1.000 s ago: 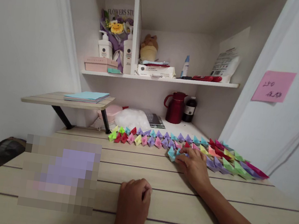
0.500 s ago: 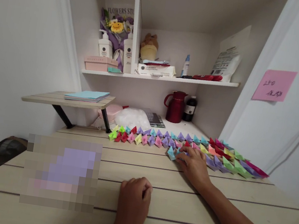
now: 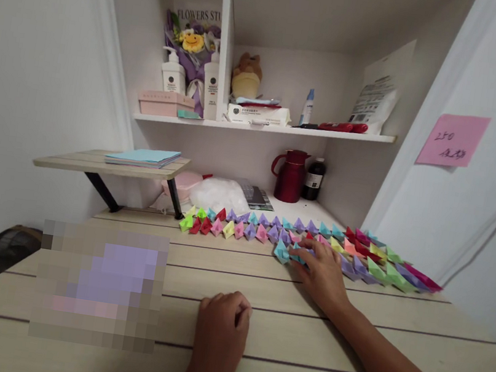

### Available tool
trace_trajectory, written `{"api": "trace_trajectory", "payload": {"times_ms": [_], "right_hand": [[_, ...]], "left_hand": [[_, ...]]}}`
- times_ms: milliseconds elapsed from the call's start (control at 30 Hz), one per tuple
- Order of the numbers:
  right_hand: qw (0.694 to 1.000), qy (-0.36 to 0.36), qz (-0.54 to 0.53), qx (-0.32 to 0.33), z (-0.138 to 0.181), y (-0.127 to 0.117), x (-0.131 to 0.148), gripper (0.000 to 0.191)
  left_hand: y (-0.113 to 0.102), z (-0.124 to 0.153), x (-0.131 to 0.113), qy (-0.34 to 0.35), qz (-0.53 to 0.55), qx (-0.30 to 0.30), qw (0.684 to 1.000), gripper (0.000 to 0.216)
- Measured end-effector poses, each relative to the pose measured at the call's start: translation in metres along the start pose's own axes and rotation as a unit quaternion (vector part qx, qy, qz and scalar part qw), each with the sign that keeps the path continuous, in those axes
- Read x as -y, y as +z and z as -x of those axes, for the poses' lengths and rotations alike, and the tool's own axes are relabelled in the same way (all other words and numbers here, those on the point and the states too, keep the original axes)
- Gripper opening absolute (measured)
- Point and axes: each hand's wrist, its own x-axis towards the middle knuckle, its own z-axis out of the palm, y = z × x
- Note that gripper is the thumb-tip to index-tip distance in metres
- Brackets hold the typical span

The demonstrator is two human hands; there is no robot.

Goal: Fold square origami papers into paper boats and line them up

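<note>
Folded paper boats in many colours stand in long rows across the back of the table. My right hand reaches to the front row, its thumb and fingers closed around a light blue paper boat that they partly cover. Another light blue paper boat stands just left of my fingertips. Purple and green boats, such as a light green paper boat, line up to the right of the hand. My left hand rests on the wooden table in a loose fist, with nothing showing in it.
At left a small raised shelf carries a stack of coloured paper. A blurred patch hides part of the table's left side. Behind the boats are a red jug, a dark bottle and a white plastic bag.
The view has shifted very slightly. My right hand stays at the light blue boat, and my left hand keeps its place on the table.
</note>
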Motion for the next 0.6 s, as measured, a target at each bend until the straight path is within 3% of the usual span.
{"api": "trace_trajectory", "payload": {"times_ms": [133, 200, 300, 400, 600], "right_hand": [[0.998, -0.049, -0.034, -0.032, 0.0, -0.015, 0.026, 0.023], [0.991, -0.11, -0.066, 0.022, 0.003, -0.022, 0.047, 0.025], [0.968, -0.165, -0.077, 0.17, 0.006, -0.026, 0.08, 0.021], [0.959, -0.125, -0.076, 0.242, 0.006, -0.025, 0.099, 0.025], [0.957, 0.005, 0.011, 0.289, 0.002, -0.022, 0.096, 0.028]], "left_hand": [[0.0, 0.001, 0.0, -0.001, 0.005, 0.002, 1.0, 0.017], [-0.001, 0.001, 0.001, -0.001, 0.005, 0.003, 1.0, 0.017], [-0.001, 0.001, 0.001, 0.002, 0.001, 0.008, 1.0, 0.017], [-0.002, 0.0, 0.0, 0.007, -0.003, 0.016, 1.0, 0.019], [-0.002, -0.001, 0.0, -0.005, -0.009, 0.024, 1.0, 0.02]]}}
